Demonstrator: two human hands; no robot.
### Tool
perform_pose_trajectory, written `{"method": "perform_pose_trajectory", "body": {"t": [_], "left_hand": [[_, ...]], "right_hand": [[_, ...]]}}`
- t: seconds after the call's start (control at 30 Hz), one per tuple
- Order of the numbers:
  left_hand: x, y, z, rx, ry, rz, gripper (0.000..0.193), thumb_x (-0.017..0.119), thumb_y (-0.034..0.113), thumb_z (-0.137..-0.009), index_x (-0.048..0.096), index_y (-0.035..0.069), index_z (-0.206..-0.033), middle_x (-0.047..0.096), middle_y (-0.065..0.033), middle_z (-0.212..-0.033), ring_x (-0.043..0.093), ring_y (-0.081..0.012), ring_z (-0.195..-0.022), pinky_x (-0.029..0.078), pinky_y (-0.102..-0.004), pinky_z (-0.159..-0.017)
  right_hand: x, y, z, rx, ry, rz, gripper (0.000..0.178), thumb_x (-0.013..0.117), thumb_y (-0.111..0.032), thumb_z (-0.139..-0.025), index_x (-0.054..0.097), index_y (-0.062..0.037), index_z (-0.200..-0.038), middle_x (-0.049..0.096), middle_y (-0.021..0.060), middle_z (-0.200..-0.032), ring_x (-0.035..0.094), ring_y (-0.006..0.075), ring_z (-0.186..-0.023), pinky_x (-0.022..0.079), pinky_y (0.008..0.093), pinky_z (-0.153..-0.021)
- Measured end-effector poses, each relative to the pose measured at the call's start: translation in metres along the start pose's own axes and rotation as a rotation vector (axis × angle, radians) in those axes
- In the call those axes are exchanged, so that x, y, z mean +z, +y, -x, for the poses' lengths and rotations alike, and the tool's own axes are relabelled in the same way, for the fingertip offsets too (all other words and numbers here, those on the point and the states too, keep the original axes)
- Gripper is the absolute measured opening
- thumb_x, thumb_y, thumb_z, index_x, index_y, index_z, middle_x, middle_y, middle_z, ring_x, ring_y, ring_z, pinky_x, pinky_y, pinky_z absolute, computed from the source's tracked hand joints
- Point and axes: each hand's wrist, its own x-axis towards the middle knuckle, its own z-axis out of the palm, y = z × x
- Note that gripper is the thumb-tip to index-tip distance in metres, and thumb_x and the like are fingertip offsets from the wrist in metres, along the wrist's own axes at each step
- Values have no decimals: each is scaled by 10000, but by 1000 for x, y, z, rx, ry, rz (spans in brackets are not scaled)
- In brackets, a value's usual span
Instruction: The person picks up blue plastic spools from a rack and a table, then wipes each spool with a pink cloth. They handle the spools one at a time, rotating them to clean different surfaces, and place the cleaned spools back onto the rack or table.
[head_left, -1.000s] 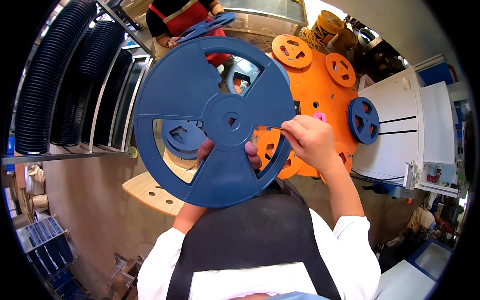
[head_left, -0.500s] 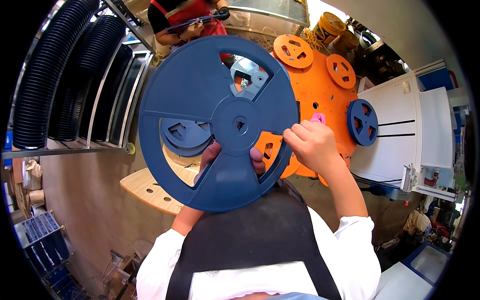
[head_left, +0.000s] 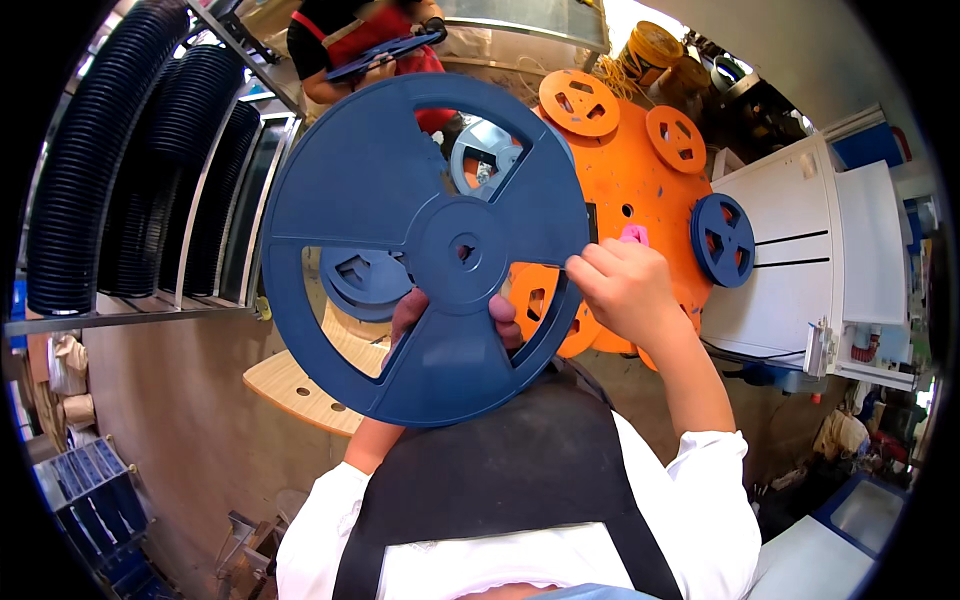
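Note:
A large dark blue plastic reel disc [head_left: 380,160] with three cut-out windows fills the middle of the view, held up before my chest. My left hand [head_left: 407,312] is behind it. Its fingers and thumb show through two windows, closed round the lower spoke. My right hand [head_left: 625,285] is closed in a pinch at the disc's right rim. A bright pink piece [head_left: 635,234] pokes out past its knuckles. What the right fingertips hold is hidden.
Beyond lies an orange round table [head_left: 640,180] with orange discs [head_left: 579,102] and a blue disc [head_left: 723,240]. A wooden board [head_left: 300,392] with blue discs [head_left: 360,285] is behind my disc. A rack of dark discs [head_left: 100,160] stands left. A co-worker [head_left: 345,45] handles another disc.
The blue disc has shifted slightly left and turned a little with my left hand. My right hand stays at its rim. The co-worker's disc has tilted.

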Motion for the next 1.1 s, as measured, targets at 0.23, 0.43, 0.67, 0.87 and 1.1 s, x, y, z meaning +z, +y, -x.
{"method": "perform_pose_trajectory", "body": {"t": [0.23,0.43,0.67,0.87,1.1], "left_hand": [[2,13,2,-45,-207,106,697,517,611,-848,413,156,-1366,595,-200,-1089,558,-301,-961,425,-382,-847],[12,4,-7,-179,-327,211,631,532,486,-879,414,131,-1388,557,-247,-1203,580,-329,-1041,436,-400,-899],[16,-7,-13,-309,-383,219,670,513,547,-874,412,120,-1380,584,-209,-1186,578,-365,-1057,401,-411,-877],[18,-3,-4,-301,-339,238,592,503,482,-898,422,146,-1379,570,-162,-1239,568,-369,-1093,397,-432,-871],[-15,-9,-8,-324,-523,311,672,438,518,-922,386,51,-1402,508,-369,-1215,558,-464,-1048,423,-477,-978]], "right_hand": [[20,42,49,867,921,-1479,144,523,-134,-965,513,-86,-830,555,18,-688,531,70,-566,430,184,-483],[23,0,-58,1134,583,-1783,119,548,-182,-961,560,-67,-930,595,50,-780,559,96,-693,466,230,-633],[74,26,-97,424,256,-1876,98,586,-171,-929,562,-76,-929,575,25,-737,526,87,-608,405,218,-528],[77,18,-106,517,309,-1838,141,609,-180,-908,591,-41,-922,567,26,-681,506,95,-547,388,230,-510],[76,20,-92,435,138,-1780,129,604,-149,-906,567,-32,-867,508,-5,-637,437,65,-507,322,218,-467]]}}
